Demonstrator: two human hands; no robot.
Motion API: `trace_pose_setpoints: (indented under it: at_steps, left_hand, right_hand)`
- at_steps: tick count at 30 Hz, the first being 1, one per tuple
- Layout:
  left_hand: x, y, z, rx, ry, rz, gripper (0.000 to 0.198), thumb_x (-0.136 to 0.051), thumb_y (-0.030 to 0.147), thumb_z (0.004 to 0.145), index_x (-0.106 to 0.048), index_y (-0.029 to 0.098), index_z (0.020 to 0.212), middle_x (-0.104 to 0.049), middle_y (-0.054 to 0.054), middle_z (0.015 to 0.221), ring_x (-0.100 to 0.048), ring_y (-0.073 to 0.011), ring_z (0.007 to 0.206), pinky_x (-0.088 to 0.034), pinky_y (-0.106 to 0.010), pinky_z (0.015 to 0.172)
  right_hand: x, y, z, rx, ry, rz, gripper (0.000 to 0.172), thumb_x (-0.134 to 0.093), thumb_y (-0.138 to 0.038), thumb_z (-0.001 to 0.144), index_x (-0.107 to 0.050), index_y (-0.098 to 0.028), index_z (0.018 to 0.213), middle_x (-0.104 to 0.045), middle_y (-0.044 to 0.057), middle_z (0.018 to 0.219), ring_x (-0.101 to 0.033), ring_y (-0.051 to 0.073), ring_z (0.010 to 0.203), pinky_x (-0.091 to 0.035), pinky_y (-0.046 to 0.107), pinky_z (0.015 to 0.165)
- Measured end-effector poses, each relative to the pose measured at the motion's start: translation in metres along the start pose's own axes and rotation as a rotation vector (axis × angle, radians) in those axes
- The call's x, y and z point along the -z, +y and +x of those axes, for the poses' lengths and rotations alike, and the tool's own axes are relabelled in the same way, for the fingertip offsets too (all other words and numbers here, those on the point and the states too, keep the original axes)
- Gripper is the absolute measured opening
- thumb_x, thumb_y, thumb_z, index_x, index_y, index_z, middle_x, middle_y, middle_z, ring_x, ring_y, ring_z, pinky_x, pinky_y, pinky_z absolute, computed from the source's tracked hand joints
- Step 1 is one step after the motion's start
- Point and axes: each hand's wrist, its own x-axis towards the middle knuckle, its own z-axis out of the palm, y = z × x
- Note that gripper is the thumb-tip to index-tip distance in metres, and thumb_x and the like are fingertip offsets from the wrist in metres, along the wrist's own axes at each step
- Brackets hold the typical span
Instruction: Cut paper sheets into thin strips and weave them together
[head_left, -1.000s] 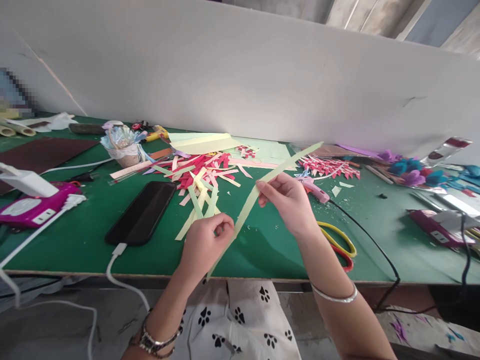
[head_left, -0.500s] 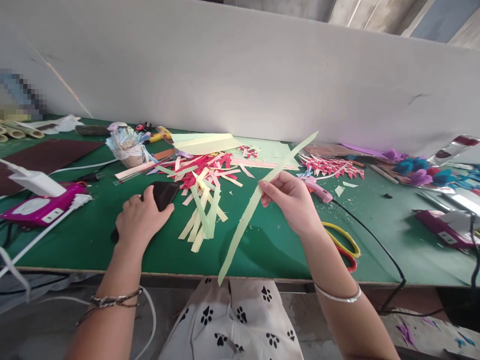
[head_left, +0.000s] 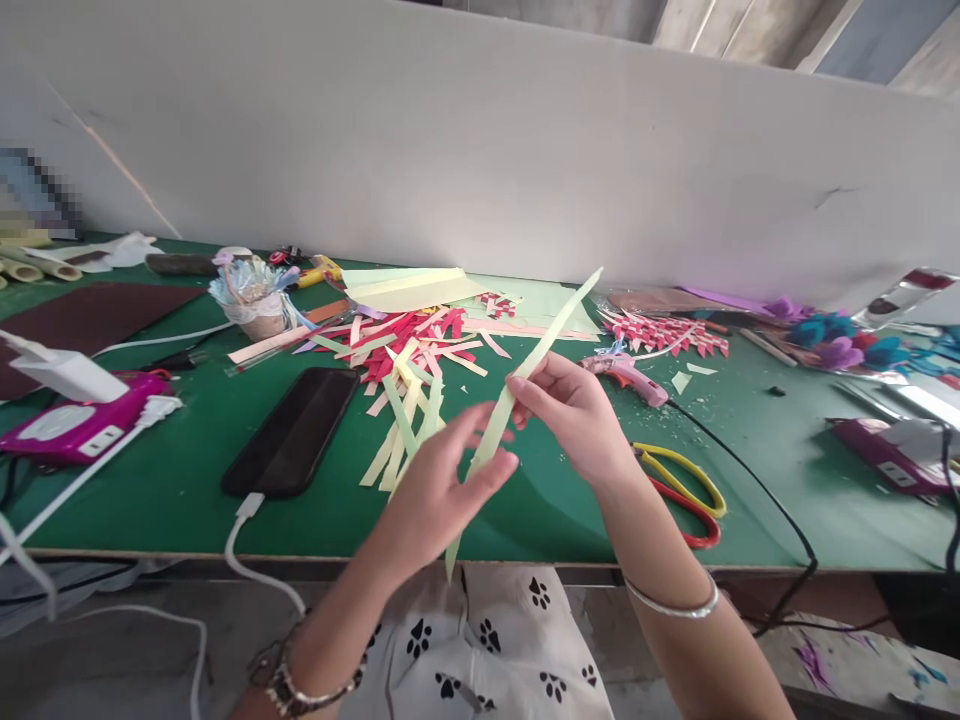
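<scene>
My right hand point(head_left: 574, 415) pinches a long pale green paper strip point(head_left: 551, 338) between thumb and fingers. The strip slants from upper right down past the table's front edge. Around its lower part reaches my left hand point(head_left: 442, 480), thumb and fingers apart, not closed on it; whether they touch the paper I cannot tell. Behind the left hand lie loose yellow and green paper strips point(head_left: 390, 450), partly hidden by it. A pile of red and pink strips point(head_left: 409, 335) is farther back. To the left, a black phone point(head_left: 296, 430) lies flat with a white cable point(head_left: 244, 515) plugged in.
Scissors with yellow and red handles point(head_left: 686, 495) lie beside my right forearm, near a pink glue gun point(head_left: 637, 382) with a black cord. Magenta power strips point(head_left: 112, 425) sit at both sides. A decorated pot point(head_left: 259, 300) and pale paper sheets point(head_left: 409, 287) stand and lie farther back.
My left hand has let go of the phone and moved right to the paper strip. The strip, still in my right hand, has turned slightly steeper.
</scene>
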Motion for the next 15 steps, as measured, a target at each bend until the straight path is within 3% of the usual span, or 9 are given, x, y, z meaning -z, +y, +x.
trace_pose_setpoints:
  at_steps: [3,5,8,15]
  left_hand:
    - [-0.018,0.005,0.000,0.123,-0.002,-0.277,0.025,-0.052,0.043,0.083,-0.055,0.019,0.082,-0.061,0.001,0.063,-0.057,-0.0106,0.051,-0.046,-0.021,0.050]
    - [-0.018,0.002,0.000,0.149,0.071,-0.335,0.027,-0.052,0.039,0.084,-0.052,0.017,0.067,-0.054,0.004,0.051,-0.049,-0.0070,0.040,-0.041,-0.018,0.044]
    - [-0.013,-0.004,-0.002,0.144,0.117,-0.348,0.029,-0.045,0.037,0.088,-0.058,0.017,0.070,-0.051,0.005,0.046,-0.046,-0.0058,0.036,-0.039,-0.017,0.041]
    - [-0.009,-0.010,-0.003,0.122,0.056,-0.263,0.034,-0.039,0.035,0.090,-0.061,0.016,0.073,-0.057,0.002,0.050,-0.047,-0.0068,0.038,-0.040,-0.018,0.042]
  right_hand:
    - [0.002,0.002,-0.001,0.007,0.044,-0.003,0.019,-0.062,-0.035,0.078,-0.055,-0.018,0.071,-0.057,-0.004,0.059,-0.054,0.007,0.052,-0.046,0.021,0.051]
    - [0.005,0.004,-0.001,0.010,0.087,-0.005,0.019,-0.063,-0.034,0.078,-0.055,-0.018,0.070,-0.056,-0.004,0.057,-0.053,0.007,0.051,-0.046,0.020,0.051]
    - [0.011,0.008,0.000,-0.002,0.130,-0.026,0.021,-0.064,-0.035,0.077,-0.054,-0.019,0.068,-0.057,-0.004,0.057,-0.054,0.008,0.050,-0.047,0.021,0.050]
    - [0.016,0.014,0.001,-0.018,0.173,-0.040,0.020,-0.066,-0.035,0.076,-0.056,-0.019,0.068,-0.058,-0.003,0.057,-0.054,0.008,0.050,-0.047,0.022,0.049]
